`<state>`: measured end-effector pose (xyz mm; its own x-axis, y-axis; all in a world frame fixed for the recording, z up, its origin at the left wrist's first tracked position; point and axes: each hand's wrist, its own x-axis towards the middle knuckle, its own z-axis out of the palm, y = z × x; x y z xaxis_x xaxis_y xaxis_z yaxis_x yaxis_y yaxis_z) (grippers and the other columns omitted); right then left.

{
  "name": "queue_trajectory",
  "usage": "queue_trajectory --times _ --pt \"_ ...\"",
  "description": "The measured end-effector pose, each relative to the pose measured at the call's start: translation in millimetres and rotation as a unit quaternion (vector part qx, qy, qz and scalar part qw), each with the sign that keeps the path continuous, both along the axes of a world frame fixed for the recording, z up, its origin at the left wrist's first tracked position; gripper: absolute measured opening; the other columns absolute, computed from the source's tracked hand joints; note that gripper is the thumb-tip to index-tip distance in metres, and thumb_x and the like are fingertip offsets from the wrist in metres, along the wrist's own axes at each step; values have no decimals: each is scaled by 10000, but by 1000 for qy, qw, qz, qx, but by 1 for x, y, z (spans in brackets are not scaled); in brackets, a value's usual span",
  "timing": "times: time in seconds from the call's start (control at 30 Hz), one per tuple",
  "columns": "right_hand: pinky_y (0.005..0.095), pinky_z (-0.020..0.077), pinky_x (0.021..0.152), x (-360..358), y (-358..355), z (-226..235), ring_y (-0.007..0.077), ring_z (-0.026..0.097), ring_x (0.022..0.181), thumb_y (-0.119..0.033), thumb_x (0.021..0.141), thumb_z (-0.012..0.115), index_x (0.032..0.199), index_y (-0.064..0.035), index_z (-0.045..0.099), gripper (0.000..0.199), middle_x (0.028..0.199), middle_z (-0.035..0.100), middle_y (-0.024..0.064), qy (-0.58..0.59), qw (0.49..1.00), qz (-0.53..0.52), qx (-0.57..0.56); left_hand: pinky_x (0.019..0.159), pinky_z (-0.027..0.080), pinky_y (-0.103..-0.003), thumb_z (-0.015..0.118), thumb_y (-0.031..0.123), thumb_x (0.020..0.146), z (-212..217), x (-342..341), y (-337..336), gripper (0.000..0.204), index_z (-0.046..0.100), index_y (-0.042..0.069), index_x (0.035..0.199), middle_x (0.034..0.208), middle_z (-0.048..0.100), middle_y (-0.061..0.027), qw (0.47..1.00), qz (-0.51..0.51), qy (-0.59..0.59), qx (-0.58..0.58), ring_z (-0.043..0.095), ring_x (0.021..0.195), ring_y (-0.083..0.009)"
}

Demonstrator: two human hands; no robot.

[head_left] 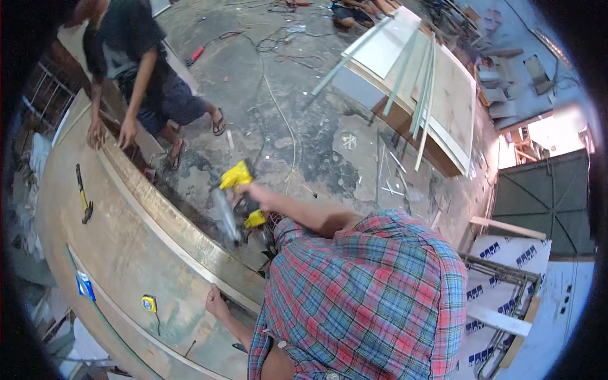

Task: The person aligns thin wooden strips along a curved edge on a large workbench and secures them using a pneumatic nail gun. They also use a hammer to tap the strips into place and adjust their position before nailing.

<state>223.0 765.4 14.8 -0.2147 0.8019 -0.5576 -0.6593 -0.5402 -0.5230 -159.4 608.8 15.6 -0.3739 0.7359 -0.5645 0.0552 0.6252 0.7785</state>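
My right hand (239,192) is wrapped around a yellow and grey nail gun (236,174), held in the air past the far edge of the wooden panel (136,234). The tool is a little blurred, with a silver magazine slanting down from its head. Lower down, my left hand (218,304) is closed at the long wooden strip (183,254) that runs along the panel; its fingertips are partly hidden. A yellow tape measure (149,303) lies on the panel to the left of that hand. Farther off, a hammer (83,196) with a black and yellow handle rests there too.
Across the panel a person (130,69) in dark clothes leans with both hands on its far end. A blue and white packet (85,286) lies near a dark green strip. Stacked boards (437,95), cables (272,88) and offcuts cover parts of the concrete floor.
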Motion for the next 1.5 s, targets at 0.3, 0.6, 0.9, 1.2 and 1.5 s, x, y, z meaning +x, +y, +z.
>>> queue_trajectory --times 0.3,0.6,0.9,1.2,1.5 --pt "307 494 546 155 -81 -10 135 542 565 -195 869 559 963 -23 647 215 682 561 13 -35 930 -357 -75 519 395 -232 751 309 945 -1 13 -1 393 589 55 693 656 562 15 989 -53 85 111 457 578 -68" --pt "344 492 549 176 -151 -69 168 534 551 -191 922 535 904 -37 628 181 651 559 27 -70 827 -524 -191 644 433 -262 745 233 955 -14 12 -1 338 615 23 723 709 593 1 993 -33 42 109 474 673 -96" --pt "347 494 561 144 -136 -70 164 530 559 -191 906 547 911 -26 632 186 669 558 40 -38 853 -478 -204 649 420 -240 736 212 961 -26 1 -13 246 650 19 834 763 603 19 989 -42 52 134 489 700 -74" --pt "357 498 520 115 -75 -49 163 522 547 -172 867 573 953 -96 574 114 682 532 17 -58 928 -346 -126 685 453 -246 721 175 966 -16 24 -16 189 682 -8 936 801 629 5 994 -8 34 108 529 734 -82" --pt "340 522 567 41 -34 24 170 571 609 -229 870 598 949 -102 656 160 718 578 10 -46 977 -181 -98 816 523 -423 680 181 918 -24 66 -41 266 664 3 1116 957 683 -166 940 -18 319 123 656 894 -317"
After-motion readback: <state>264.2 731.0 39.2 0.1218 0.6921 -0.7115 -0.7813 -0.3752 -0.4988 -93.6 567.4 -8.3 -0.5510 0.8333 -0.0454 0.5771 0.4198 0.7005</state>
